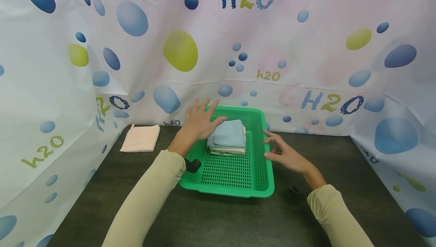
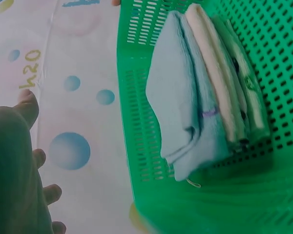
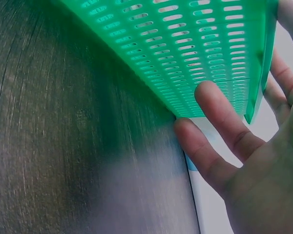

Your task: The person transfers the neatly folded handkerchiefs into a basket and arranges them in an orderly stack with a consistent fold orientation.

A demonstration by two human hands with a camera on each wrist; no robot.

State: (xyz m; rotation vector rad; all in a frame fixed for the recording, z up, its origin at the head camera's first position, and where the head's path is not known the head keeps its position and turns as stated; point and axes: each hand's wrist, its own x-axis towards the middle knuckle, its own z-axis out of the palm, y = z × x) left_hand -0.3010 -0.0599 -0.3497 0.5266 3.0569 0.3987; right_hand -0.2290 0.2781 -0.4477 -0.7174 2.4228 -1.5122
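Observation:
A green plastic basket [image 1: 226, 173] with slotted walls stands on the dark table. In its far part lies a stack of folded cloths: a light blue cloth [image 1: 229, 133] on top, a cream cloth [image 2: 212, 73] and a pale green patterned cloth [image 2: 249, 80] under it. My left hand [image 1: 201, 124] is over the basket's far left side, fingers straight and spread, holding nothing. At the right wall is my right hand [image 1: 286, 156], fingers loosely bent. In the right wrist view its fingertips [image 3: 207, 95] overlap the wall's outer side, with some fingers at the rim.
To the left of the basket, a pale pink folded cloth [image 1: 141, 138] lies flat near the table's back corner. A white sheet [image 1: 211, 50] printed with blue and green drops hangs behind and along both sides of the dark wooden table [image 1: 238, 220].

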